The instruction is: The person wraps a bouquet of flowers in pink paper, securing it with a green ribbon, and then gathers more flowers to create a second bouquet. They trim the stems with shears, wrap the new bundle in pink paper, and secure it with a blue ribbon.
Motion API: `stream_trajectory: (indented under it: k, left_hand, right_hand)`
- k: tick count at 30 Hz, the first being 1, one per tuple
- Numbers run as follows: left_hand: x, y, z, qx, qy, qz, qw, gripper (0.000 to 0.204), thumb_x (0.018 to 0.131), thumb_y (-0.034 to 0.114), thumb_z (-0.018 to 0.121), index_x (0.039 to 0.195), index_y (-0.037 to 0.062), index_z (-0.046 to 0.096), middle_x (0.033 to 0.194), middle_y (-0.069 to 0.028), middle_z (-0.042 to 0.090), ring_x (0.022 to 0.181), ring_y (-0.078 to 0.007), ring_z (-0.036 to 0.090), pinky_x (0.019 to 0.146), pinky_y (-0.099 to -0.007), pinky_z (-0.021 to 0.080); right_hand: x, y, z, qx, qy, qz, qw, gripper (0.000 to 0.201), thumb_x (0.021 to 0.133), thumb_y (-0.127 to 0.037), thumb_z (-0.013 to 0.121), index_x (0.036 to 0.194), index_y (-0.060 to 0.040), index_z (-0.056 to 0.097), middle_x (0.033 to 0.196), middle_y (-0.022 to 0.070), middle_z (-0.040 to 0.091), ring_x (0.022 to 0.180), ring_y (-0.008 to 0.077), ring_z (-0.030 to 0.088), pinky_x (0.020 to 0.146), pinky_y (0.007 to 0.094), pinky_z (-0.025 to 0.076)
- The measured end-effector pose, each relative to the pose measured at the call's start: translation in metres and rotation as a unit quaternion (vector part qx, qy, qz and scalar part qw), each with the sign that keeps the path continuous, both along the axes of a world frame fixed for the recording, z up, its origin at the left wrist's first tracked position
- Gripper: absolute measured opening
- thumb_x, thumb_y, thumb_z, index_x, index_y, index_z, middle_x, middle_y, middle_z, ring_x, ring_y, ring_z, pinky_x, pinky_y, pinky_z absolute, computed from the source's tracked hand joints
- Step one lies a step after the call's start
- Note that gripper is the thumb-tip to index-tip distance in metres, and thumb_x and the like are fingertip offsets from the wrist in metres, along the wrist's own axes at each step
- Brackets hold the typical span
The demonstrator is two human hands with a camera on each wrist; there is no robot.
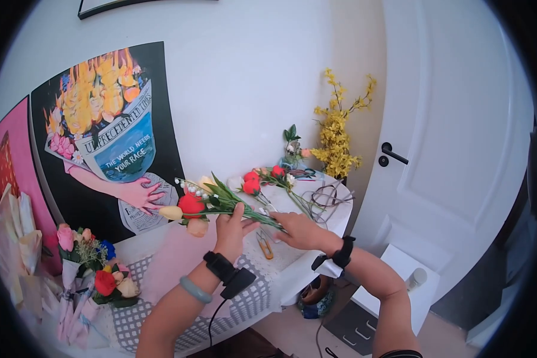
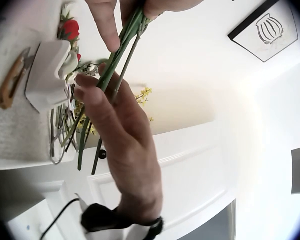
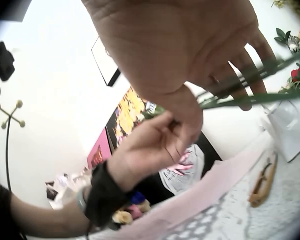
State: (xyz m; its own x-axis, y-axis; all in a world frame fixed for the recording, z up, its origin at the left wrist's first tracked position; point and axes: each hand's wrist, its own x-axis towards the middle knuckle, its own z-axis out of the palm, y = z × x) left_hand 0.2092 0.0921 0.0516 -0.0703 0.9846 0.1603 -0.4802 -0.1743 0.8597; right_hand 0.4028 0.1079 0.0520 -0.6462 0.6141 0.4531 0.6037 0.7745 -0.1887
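Note:
A bunch of artificial flowers is held level over the table, its green stems point(image 2: 110, 67) pointing right in the head view. Its heads include a red rose point(image 1: 191, 204), a pale yellow tulip point(image 1: 171, 213) and a peach bloom point(image 1: 197, 227). My left hand point(image 1: 231, 231) point(image 3: 152, 145) grips the stems just behind the leaves. Further down, my right hand point(image 1: 302, 231) point(image 2: 132, 140) has its thumb and fingers round the stems, whose cut ends stick out past it in the left wrist view. In the right wrist view, part of the bunch is hidden by my right hand point(image 3: 185, 50).
An orange-handled cutter point(image 1: 265, 246) point(image 3: 263, 185) lies beside a white dispenser-like object point(image 2: 47, 75). More red flowers point(image 1: 251, 182) and loose stems lie at the table's back right. Pink wrapping point(image 1: 176, 256) and small bouquets point(image 1: 105, 283) are left. A drawer cabinet point(image 1: 355, 322) stands lower right.

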Motion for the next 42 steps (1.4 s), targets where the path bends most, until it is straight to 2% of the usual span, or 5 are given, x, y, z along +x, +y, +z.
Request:
stream_trajectory:
  k: [11,20,27,33,42]
  left_hand:
    - [0.018,0.030,-0.010,-0.043,-0.126,-0.097,0.986,0.020,0.091,0.025,0.055,0.105,0.0117,0.051,0.099,-0.0050,0.056,0.086,-0.0193,0.054,0.076,-0.0331,0.049]
    - [0.000,0.040,-0.028,-0.035,-0.095,-0.194,0.976,0.018,0.088,0.017,0.060,0.102,0.0084,0.052,0.094,-0.0040,0.056,0.082,-0.0163,0.056,0.076,-0.0317,0.050]
    - [0.008,0.044,-0.031,-0.070,-0.104,-0.067,0.990,0.012,0.088,0.012,0.058,0.096,0.0059,0.051,0.094,-0.0046,0.054,0.088,-0.0179,0.057,0.081,-0.0326,0.053]
    - [0.011,0.050,-0.038,-0.108,-0.160,-0.024,0.981,0.016,0.086,0.011,0.061,0.096,0.0041,0.050,0.094,-0.0059,0.053,0.086,-0.0183,0.057,0.077,-0.0328,0.055]
    - [0.014,0.044,-0.031,-0.146,-0.182,-0.054,0.971,0.020,0.085,0.016,0.063,0.099,0.0074,0.052,0.096,-0.0073,0.055,0.081,-0.0163,0.053,0.068,-0.0260,0.049]
  right_hand:
    - [0.029,0.045,0.000,-0.109,0.042,0.078,0.990,0.016,0.092,-0.024,0.047,0.095,-0.0078,0.049,0.058,0.0094,0.054,0.053,0.0284,0.055,0.049,0.0392,0.041]
    - [0.040,0.091,0.022,-0.723,0.017,0.142,0.676,0.023,0.094,-0.030,0.045,0.088,-0.0083,0.051,0.054,-0.0064,0.035,0.037,0.0045,0.028,0.034,0.0217,0.026]
    - [0.026,0.061,0.022,-0.038,-0.147,0.030,0.988,0.027,0.087,-0.032,0.055,0.089,-0.0050,0.052,0.062,0.0055,0.053,0.052,0.0237,0.052,0.052,0.0368,0.041]
    - [0.034,0.051,-0.005,0.250,-0.136,-0.005,0.959,0.019,0.080,-0.017,0.053,0.095,-0.0061,0.051,0.077,0.0089,0.056,0.070,0.0281,0.059,0.069,0.0368,0.041]
    - [0.040,0.079,-0.018,-0.045,0.009,0.024,0.999,0.013,0.088,-0.018,0.050,0.092,-0.0080,0.057,0.067,0.0096,0.057,0.065,0.0258,0.058,0.060,0.0358,0.044]
